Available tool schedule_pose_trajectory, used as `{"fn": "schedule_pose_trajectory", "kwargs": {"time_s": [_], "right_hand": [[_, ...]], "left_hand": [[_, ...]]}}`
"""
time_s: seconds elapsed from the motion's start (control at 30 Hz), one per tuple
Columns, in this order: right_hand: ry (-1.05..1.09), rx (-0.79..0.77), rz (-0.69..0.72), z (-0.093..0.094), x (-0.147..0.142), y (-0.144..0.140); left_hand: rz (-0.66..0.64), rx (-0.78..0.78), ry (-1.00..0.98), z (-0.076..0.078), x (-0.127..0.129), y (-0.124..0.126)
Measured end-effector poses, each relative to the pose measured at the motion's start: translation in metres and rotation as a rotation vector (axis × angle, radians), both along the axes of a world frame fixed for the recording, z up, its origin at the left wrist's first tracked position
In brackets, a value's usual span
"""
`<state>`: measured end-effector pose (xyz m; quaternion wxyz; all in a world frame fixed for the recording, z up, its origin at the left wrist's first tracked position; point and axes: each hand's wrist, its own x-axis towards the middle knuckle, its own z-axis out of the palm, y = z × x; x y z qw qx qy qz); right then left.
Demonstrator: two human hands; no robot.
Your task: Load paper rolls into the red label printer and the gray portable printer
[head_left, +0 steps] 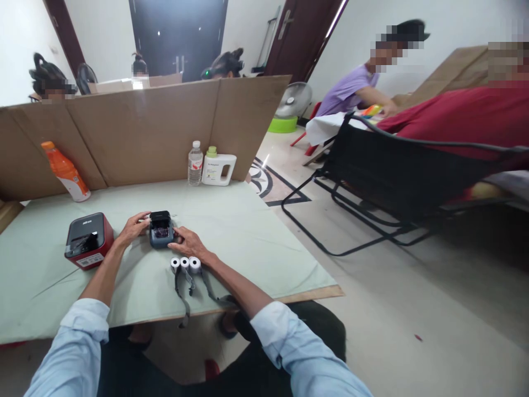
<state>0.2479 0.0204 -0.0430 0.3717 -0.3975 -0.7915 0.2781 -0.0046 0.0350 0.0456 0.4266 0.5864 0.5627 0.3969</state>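
Covering table [248, 231], pale cloth, cardboard screen [136, 132] behind

Soft, even indoor light fills the room, bright enough to read the pale green desk [248, 220] clearly. A strip of glare runs along the top edge of the dark red door [301, 38] at the far right, and small light spots reflect on the dark glass panel [177, 33] at the far middle. Shadows under the two hands are faint. The wide lens bends straight lines near the edges, stretching the light blue sleeves [74, 353] at the near side. Focus is fairly sharp throughout; faces are pixelated.
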Motion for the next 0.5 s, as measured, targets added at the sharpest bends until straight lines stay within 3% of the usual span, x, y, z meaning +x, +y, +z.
{"fn": "schedule_pose_trajectory", "kwargs": {"time_s": [0.27,0.4,0.5], "right_hand": [[0.060,-0.093,-0.022,0.022,-0.004,0.002],[-0.033,0.017,0.004,0.034,-0.004,0.005],[-0.102,0.069,0.000,0.041,-0.003,0.006]], "left_hand": [[0.137,0.101,0.120,-0.001,0.009,0.027],[0.092,0.157,0.160,-0.006,0.008,0.023],[-0.048,0.234,0.220,-0.009,0.000,0.011]]}}
